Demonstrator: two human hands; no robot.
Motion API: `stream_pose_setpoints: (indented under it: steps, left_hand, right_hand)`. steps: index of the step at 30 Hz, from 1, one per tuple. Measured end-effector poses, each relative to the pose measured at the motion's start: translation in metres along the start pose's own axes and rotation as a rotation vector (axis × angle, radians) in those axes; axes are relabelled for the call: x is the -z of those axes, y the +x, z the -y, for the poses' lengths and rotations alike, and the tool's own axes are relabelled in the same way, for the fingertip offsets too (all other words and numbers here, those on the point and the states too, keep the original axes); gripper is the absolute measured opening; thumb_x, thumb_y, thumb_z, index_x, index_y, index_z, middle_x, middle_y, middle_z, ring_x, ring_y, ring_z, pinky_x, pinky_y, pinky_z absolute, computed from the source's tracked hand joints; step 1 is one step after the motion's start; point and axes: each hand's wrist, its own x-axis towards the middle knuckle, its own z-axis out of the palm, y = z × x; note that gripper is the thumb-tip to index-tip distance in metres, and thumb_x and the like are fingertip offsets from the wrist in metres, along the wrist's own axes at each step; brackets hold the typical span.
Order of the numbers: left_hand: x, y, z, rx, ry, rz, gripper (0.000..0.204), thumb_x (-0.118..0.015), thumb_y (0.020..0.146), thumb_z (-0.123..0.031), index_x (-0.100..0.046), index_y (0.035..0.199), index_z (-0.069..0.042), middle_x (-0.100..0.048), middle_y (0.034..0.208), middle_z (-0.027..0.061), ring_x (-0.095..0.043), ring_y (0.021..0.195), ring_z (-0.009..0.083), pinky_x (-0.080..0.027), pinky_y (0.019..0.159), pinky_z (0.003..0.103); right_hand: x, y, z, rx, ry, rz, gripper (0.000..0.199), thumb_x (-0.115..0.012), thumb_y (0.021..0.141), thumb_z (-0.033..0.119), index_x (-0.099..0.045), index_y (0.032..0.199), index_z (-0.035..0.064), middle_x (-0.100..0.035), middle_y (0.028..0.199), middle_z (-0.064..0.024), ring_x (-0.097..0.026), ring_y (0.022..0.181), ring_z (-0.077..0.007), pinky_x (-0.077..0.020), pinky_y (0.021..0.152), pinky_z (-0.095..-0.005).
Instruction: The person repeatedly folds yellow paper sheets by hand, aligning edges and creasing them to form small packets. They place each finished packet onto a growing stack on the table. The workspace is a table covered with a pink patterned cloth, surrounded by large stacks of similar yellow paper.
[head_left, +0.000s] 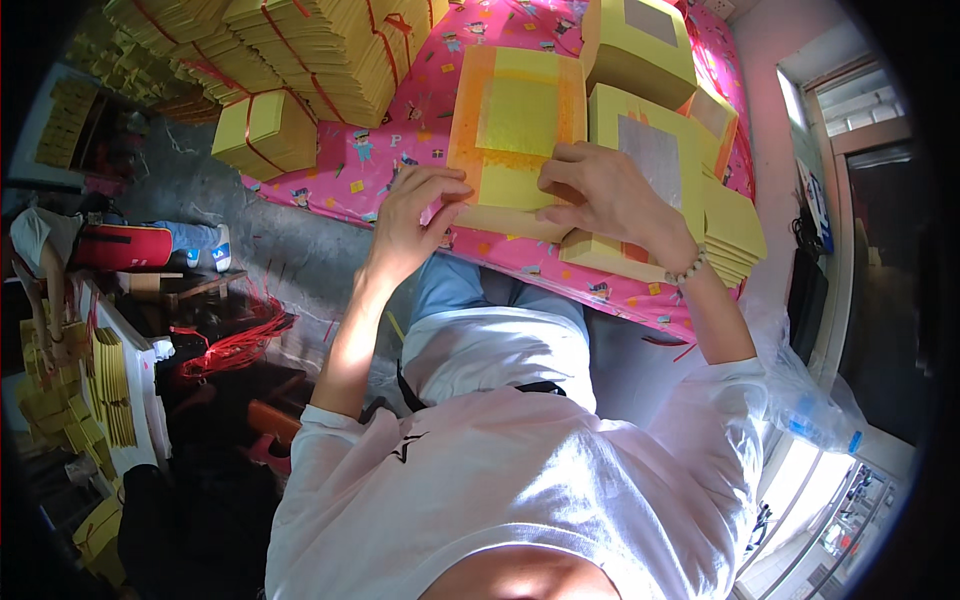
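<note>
In front of me on the table lies a yellow paper sheet (515, 175) with an orange border and a shiny square patch in its upper part. Its near edge is turned up into a pale strip facing me. My left hand (412, 215) grips the left near corner, fingers curled on top and thumb at the front. My right hand (610, 190), a beaded bracelet on its wrist, pinches the same edge farther right. Right beside it stands a stack of yellow paper (655, 150) with a grey patch on top, partly covered by that hand.
Red-tied bundles of yellow paper (265, 130) are piled at the far left of the pink patterned tablecloth (400, 140). Another yellow stack (640, 50) stands behind. Red strings (240, 340) lie on the left, where another person (60, 250) sits by a table.
</note>
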Motion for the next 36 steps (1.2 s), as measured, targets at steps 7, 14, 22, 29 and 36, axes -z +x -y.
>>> stream_pose_setpoints:
  steps: [7, 14, 22, 29, 36]
  left_hand:
    - [-0.001, 0.006, -0.003, 0.092, -0.075, -0.049, 0.009, -0.068, 0.080, -0.003, -0.069, 0.088, -0.003, -0.070, 0.096, 0.0110, -0.063, 0.094, 0.0245, -0.045, 0.086, 0.036]
    - [-0.002, 0.008, -0.007, 0.163, -0.078, -0.066, 0.006, -0.068, 0.080, -0.006, -0.070, 0.085, -0.002, -0.070, 0.095, 0.0107, -0.063, 0.092, 0.0239, -0.044, 0.086, 0.035]
    - [-0.003, 0.009, -0.009, 0.184, -0.072, -0.067, 0.006, -0.067, 0.081, -0.007, -0.070, 0.083, -0.002, -0.070, 0.095, 0.0103, -0.062, 0.091, 0.0229, -0.045, 0.084, 0.034]
    - [-0.002, 0.011, -0.010, 0.137, -0.052, -0.058, 0.007, -0.066, 0.078, -0.007, -0.066, 0.082, -0.002, -0.068, 0.089, 0.0104, -0.059, 0.090, 0.0288, -0.046, 0.080, 0.039]
    - [0.009, 0.040, -0.041, -0.106, 0.304, 0.129, 0.030, -0.072, 0.071, -0.016, -0.062, 0.097, -0.005, -0.061, 0.088, 0.0086, -0.053, 0.084, 0.0288, -0.043, 0.078, 0.037]
  right_hand:
    - [0.000, 0.001, -0.007, -0.077, 0.331, -0.003, 0.013, -0.071, 0.080, 0.015, -0.071, 0.086, 0.0041, -0.060, 0.079, -0.0070, -0.058, 0.069, -0.0197, -0.0459, 0.062, -0.0305]
    - [-0.002, 0.004, -0.011, -0.119, 0.375, 0.014, 0.012, -0.069, 0.083, 0.014, -0.070, 0.086, 0.0023, -0.059, 0.076, -0.0064, -0.056, 0.065, -0.0163, -0.0438, 0.059, -0.0286]
    - [-0.004, 0.004, -0.013, -0.125, 0.354, 0.008, 0.012, -0.070, 0.083, 0.014, -0.070, 0.085, 0.0021, -0.059, 0.074, -0.0059, -0.055, 0.063, -0.0158, -0.0430, 0.058, -0.0284]
    - [-0.004, 0.002, -0.007, -0.057, 0.181, -0.042, 0.016, -0.066, 0.084, 0.019, -0.068, 0.084, 0.0027, -0.060, 0.077, -0.0091, -0.058, 0.065, -0.0241, -0.0460, 0.059, -0.0337]
    - [0.007, 0.004, 0.006, 0.034, -0.005, -0.158, 0.021, -0.057, 0.089, 0.024, -0.062, 0.084, 0.0041, -0.058, 0.077, -0.0111, -0.060, 0.071, -0.0325, -0.0477, 0.063, -0.0430]
